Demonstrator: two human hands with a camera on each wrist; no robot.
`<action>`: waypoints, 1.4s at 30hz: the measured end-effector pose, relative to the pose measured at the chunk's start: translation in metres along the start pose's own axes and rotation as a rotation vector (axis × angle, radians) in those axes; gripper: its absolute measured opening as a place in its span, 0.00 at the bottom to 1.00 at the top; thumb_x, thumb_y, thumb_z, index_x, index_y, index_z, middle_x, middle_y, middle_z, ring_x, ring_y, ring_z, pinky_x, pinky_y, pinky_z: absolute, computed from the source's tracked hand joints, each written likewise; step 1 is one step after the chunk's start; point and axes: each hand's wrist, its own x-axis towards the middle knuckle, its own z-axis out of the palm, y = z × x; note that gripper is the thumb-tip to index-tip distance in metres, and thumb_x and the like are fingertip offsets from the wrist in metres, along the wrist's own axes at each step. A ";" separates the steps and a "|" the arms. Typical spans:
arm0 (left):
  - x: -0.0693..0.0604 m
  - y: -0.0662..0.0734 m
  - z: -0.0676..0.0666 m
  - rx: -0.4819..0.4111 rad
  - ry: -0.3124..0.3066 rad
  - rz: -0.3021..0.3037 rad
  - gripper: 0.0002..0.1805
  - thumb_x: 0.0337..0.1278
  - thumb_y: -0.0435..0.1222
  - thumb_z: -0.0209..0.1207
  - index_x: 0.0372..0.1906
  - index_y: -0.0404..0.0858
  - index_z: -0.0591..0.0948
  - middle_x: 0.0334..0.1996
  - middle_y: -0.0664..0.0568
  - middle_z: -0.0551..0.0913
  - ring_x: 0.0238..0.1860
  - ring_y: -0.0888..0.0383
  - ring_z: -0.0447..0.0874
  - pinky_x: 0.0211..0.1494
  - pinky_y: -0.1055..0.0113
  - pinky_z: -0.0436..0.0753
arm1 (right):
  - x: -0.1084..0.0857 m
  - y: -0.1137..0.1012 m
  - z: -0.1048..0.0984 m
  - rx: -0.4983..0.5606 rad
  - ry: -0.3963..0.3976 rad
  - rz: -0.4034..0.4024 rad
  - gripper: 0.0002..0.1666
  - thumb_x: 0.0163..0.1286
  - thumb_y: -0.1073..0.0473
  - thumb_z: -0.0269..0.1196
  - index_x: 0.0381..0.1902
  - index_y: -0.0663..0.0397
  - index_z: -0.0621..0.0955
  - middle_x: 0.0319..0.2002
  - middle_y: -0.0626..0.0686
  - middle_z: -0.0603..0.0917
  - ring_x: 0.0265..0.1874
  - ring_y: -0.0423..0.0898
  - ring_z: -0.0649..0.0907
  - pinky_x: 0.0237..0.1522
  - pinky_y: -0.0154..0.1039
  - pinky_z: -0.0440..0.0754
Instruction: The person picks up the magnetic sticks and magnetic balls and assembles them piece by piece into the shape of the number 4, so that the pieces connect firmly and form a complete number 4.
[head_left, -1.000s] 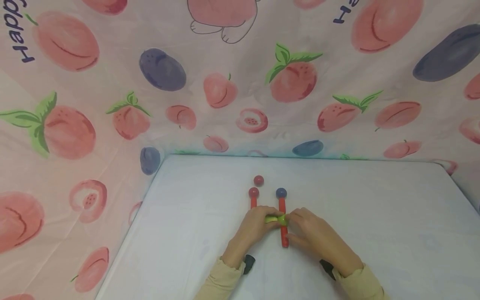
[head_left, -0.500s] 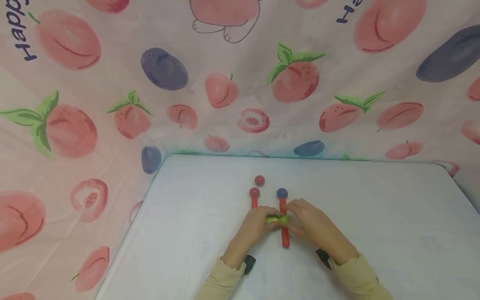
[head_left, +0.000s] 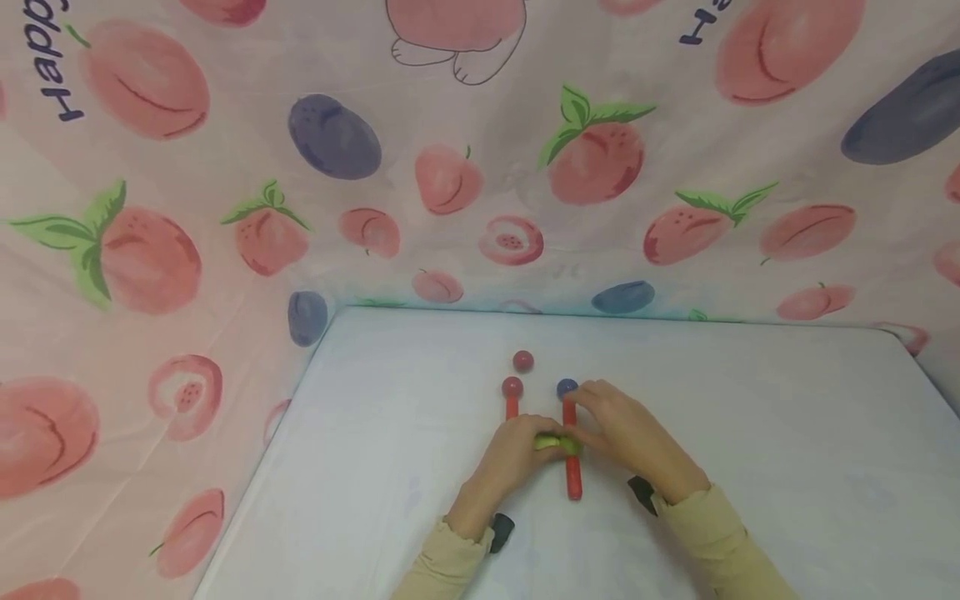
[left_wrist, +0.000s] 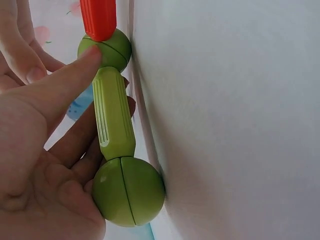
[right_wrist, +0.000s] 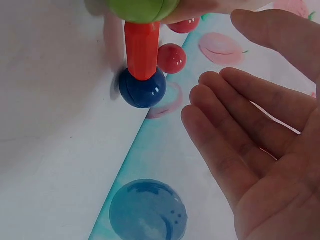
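My left hand [head_left: 513,454] grips a light green ribbed rod [left_wrist: 114,112] with a green ball at either end. The thumb touches the upper green ball [left_wrist: 112,52], where red rods meet it. One red rod [right_wrist: 142,50] runs from that ball to a blue ball [right_wrist: 145,90] on the far side; another red rod [head_left: 574,479] points toward the near side. Over the blue ball's side hovers my right hand [head_left: 630,433], its fingers extended and nothing held. In the right wrist view its fingertips are apart from the blue ball.
Left of these, a red rod [head_left: 512,407] with a red ball [head_left: 512,387] on its far end is partly hidden by the left hand. A loose red ball [head_left: 522,360] lies beyond. A fruit-print cloth [head_left: 450,242] hangs behind the white table [head_left: 750,417].
My right hand has moved away from the green ball, up toward the blue ball. The left hand keeps its hold, and the joined pieces stay almost in place.
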 end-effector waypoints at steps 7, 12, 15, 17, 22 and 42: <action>0.000 0.001 0.000 0.005 0.002 -0.006 0.14 0.54 0.42 0.70 0.47 0.51 0.88 0.41 0.66 0.88 0.41 0.72 0.81 0.52 0.74 0.80 | 0.009 0.002 0.002 0.012 -0.045 0.032 0.26 0.57 0.55 0.76 0.52 0.58 0.83 0.45 0.53 0.84 0.47 0.50 0.81 0.54 0.47 0.83; 0.001 0.000 0.000 0.008 0.002 -0.015 0.14 0.54 0.42 0.70 0.47 0.51 0.88 0.41 0.66 0.88 0.39 0.72 0.79 0.49 0.75 0.79 | 0.017 0.003 0.003 0.013 -0.067 0.058 0.26 0.58 0.55 0.75 0.52 0.58 0.83 0.45 0.53 0.84 0.49 0.50 0.81 0.56 0.47 0.82; 0.001 0.000 0.001 0.016 0.001 -0.020 0.14 0.54 0.42 0.71 0.47 0.51 0.88 0.41 0.66 0.88 0.38 0.71 0.79 0.47 0.76 0.79 | 0.022 0.002 0.003 0.009 -0.088 0.079 0.27 0.58 0.53 0.74 0.54 0.58 0.82 0.46 0.53 0.84 0.50 0.50 0.81 0.56 0.47 0.82; 0.001 0.000 0.001 0.021 0.000 -0.018 0.14 0.54 0.43 0.71 0.48 0.51 0.88 0.41 0.66 0.88 0.38 0.70 0.79 0.46 0.76 0.79 | 0.025 0.003 0.004 0.012 -0.094 0.090 0.28 0.59 0.53 0.74 0.55 0.58 0.82 0.47 0.54 0.84 0.50 0.50 0.81 0.57 0.47 0.82; 0.001 0.000 0.000 0.012 -0.002 -0.007 0.16 0.55 0.43 0.70 0.49 0.51 0.88 0.43 0.66 0.88 0.41 0.69 0.81 0.49 0.75 0.79 | 0.031 0.004 0.006 0.047 -0.084 0.096 0.28 0.59 0.55 0.74 0.56 0.59 0.81 0.48 0.55 0.84 0.50 0.51 0.81 0.57 0.48 0.81; 0.002 0.001 -0.001 0.012 -0.008 -0.008 0.15 0.54 0.42 0.71 0.48 0.52 0.88 0.40 0.68 0.88 0.39 0.68 0.78 0.48 0.75 0.78 | 0.056 0.008 0.017 0.080 -0.110 0.129 0.32 0.61 0.54 0.73 0.62 0.56 0.78 0.58 0.57 0.80 0.61 0.54 0.78 0.61 0.52 0.77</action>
